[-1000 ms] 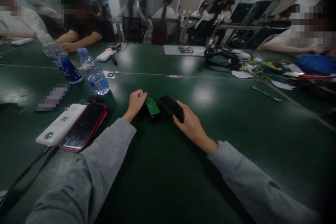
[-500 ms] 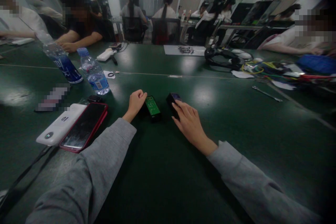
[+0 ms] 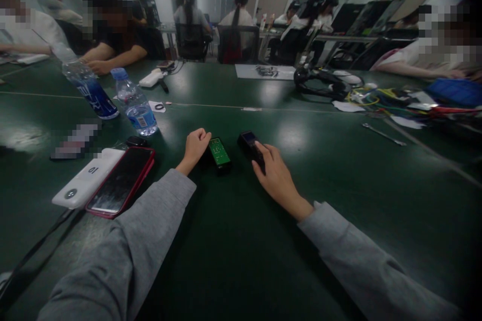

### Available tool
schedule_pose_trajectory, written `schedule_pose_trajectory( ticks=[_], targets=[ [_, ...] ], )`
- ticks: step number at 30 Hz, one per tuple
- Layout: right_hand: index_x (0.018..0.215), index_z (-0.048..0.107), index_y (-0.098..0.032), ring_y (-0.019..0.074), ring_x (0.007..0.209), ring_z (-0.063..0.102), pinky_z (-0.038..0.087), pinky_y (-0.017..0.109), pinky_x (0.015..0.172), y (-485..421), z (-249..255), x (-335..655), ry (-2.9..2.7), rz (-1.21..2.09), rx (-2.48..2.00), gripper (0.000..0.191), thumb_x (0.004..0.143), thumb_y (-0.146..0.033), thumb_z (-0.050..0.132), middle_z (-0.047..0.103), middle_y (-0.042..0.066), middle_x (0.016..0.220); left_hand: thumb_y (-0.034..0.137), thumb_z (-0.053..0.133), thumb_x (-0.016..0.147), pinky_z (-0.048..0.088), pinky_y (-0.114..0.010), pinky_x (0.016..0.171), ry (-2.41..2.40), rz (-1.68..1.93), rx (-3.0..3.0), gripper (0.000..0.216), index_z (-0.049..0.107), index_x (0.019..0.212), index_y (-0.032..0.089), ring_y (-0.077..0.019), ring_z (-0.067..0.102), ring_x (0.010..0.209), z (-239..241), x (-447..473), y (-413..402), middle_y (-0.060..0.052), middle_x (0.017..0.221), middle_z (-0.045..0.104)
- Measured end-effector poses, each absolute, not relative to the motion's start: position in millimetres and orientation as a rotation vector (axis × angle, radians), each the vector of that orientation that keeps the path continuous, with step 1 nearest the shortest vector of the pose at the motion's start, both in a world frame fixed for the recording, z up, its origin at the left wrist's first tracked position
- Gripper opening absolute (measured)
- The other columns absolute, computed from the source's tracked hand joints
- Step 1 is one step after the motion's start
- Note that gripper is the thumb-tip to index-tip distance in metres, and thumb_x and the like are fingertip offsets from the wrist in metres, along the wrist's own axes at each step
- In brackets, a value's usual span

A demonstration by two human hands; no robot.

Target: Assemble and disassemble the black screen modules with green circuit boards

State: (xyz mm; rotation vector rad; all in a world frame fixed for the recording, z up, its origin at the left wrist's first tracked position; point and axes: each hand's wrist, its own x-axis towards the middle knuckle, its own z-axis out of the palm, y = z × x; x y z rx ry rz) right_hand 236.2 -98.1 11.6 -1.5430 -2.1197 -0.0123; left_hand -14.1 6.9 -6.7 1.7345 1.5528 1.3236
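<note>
A green circuit board (image 3: 219,150) in a black case lies face up on the dark green table. Beside its upper left corner rests my left hand (image 3: 196,146), curled into a fist with the thumb tip close to the case; its palm side is hidden. To the right, a black handheld device (image 3: 248,141) with a small dark screen lies face up, its screen end pointing away from me. My right hand (image 3: 276,173) covers its near end, thumb at the left side and fingers over the top and right. A gap separates the device from the board.
Left of me lie a red-cased phone (image 3: 122,180), a white power bank (image 3: 88,178) and another phone (image 3: 77,140). Behind them stand a water bottle (image 3: 135,105) and a blue-labelled bottle (image 3: 90,88). A wrench (image 3: 384,134) and tangled cables (image 3: 380,98) lie at right. Several people sit beyond.
The handheld device has gone from tilted on its side to lying flatter with its screen facing up. My right hand has shifted slightly toward its near end. My left hand stays still.
</note>
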Motion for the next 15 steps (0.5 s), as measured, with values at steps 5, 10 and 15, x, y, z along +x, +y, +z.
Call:
schedule_pose_trajectory(
  ticks=[5, 10, 15],
  targets=[
    [0.145, 0.033, -0.021, 0.0254, 0.088, 0.061, 0.057, 0.038, 0.063, -96.7, 10.3, 237.8, -2.104, 0.019, -1.612, 0.053, 0.095, -0.038, 0.039, 0.044, 0.018, 0.129, 0.024, 0.057, 0.080, 0.027, -0.027, 0.055, 1.547, 1.327, 1.726, 0.040, 0.027, 0.054, 0.020, -0.0105, 0.033, 0.052, -6.9, -14.2, 6.7, 0.005, 0.053, 0.033],
    [0.144, 0.036, -0.019, 0.0255, 0.085, 0.061, 0.057, 0.040, 0.062, -93.0, 7.2, 241.5, -2.033, -0.003, -1.613, 0.052, 0.095, -0.038, 0.039, 0.046, 0.018, 0.125, 0.023, 0.058, 0.080, 0.027, -0.027, 0.055, 1.537, 1.334, 1.705, 0.040, 0.027, 0.054, 0.020, -0.0103, 0.033, 0.052, -7.4, -13.7, 7.0, 0.005, 0.052, 0.033],
    [0.143, 0.036, -0.023, 0.0275, 0.101, 0.057, 0.057, 0.042, 0.076, -93.9, 12.5, 242.8, -1.938, -0.010, -1.524, 0.050, 0.095, -0.034, 0.041, 0.043, 0.015, 0.130, 0.024, 0.057, 0.080, 0.026, -0.027, 0.055, 1.563, 1.329, 1.715, 0.040, 0.027, 0.054, 0.020, -0.0103, 0.032, 0.052, -7.0, -13.1, 7.1, 0.005, 0.052, 0.032]
  ],
)
